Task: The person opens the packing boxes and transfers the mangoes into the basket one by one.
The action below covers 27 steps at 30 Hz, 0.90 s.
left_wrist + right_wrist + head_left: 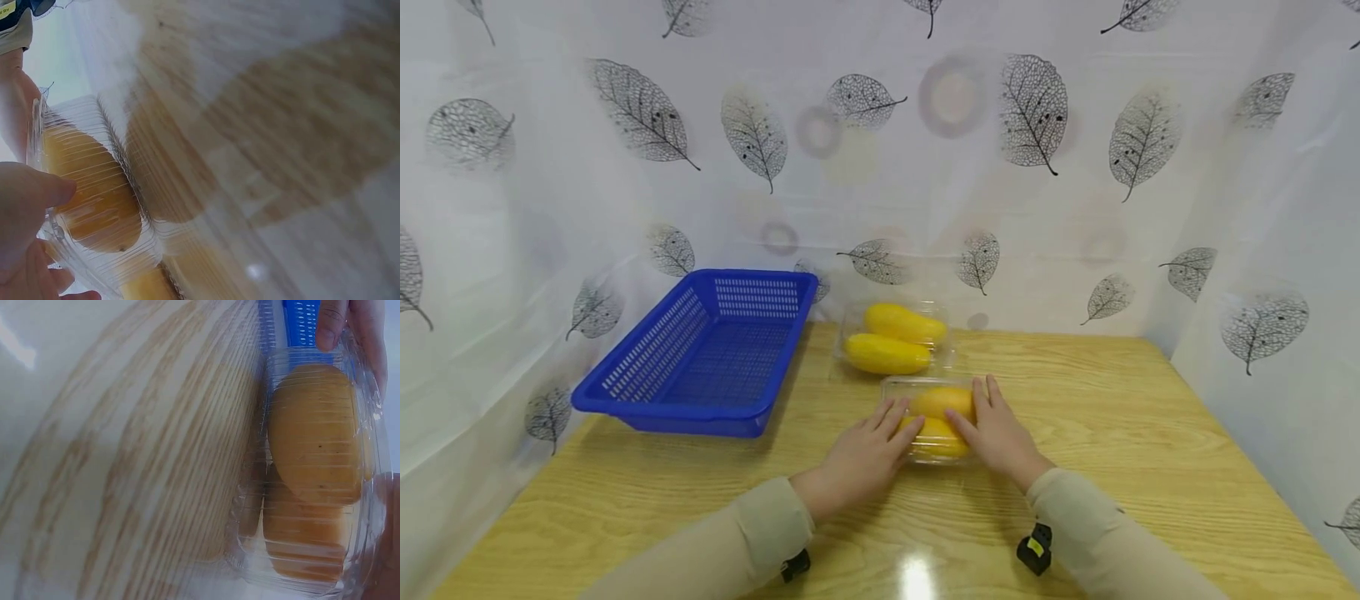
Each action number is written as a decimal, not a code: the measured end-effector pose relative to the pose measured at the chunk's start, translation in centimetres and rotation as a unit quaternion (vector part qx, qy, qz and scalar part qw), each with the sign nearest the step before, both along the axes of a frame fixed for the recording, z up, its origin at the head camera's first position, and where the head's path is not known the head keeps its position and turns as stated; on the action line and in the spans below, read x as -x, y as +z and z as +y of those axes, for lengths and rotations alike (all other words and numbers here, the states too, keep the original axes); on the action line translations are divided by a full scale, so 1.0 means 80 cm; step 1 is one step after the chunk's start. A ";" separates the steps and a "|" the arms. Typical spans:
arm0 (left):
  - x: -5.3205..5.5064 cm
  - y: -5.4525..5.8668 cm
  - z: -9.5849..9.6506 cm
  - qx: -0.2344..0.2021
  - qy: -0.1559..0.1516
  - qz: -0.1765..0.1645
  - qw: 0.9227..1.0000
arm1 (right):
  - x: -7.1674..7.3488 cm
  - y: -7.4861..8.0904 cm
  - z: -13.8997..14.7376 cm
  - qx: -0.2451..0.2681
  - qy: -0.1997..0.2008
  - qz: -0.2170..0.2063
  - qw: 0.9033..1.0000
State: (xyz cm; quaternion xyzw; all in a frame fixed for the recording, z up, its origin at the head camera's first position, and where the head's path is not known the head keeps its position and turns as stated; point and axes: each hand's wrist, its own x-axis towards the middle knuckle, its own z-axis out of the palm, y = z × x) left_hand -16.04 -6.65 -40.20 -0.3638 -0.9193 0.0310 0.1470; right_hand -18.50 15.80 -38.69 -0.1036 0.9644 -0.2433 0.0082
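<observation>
A clear plastic clamshell box [925, 460] with two yellow mangoes [942, 403] inside lies on the table in front of me. My left hand [861, 454] rests on its left end, fingers extended along the edge. In the left wrist view, the left thumb [59, 189] presses on the lid above a mango [100, 194]. My right hand [1000, 437] lies over the right end, fingers stretched forward and thumb pointing across the lid. Ridged clear walls and both mangoes [319, 434] show closely in the right wrist view, where most of the right hand is hidden.
Just behind is a second clear box [842, 337] holding two yellow mangoes [887, 354]. A blue plastic basket [673, 408] with slotted sides stands at the left. Leaf-printed white sheeting [880, 208] hangs behind and beside the wooden table [1120, 417].
</observation>
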 end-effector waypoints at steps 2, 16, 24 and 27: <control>0.000 0.000 -0.001 -0.005 -0.004 -0.002 1.000 | 0.000 0.001 0.000 0.002 0.001 -0.002 1.000; 0.002 0.008 -0.010 -0.002 -0.004 -0.063 0.998 | 0.005 0.002 0.000 0.053 0.006 -0.026 0.998; 0.006 0.015 -0.015 0.007 -0.011 -0.115 0.993 | 0.003 0.006 0.005 0.098 0.033 -0.045 0.994; 0.007 0.015 -0.022 -0.024 -0.012 -0.141 0.990 | -0.001 0.007 0.013 0.124 0.043 -0.062 0.989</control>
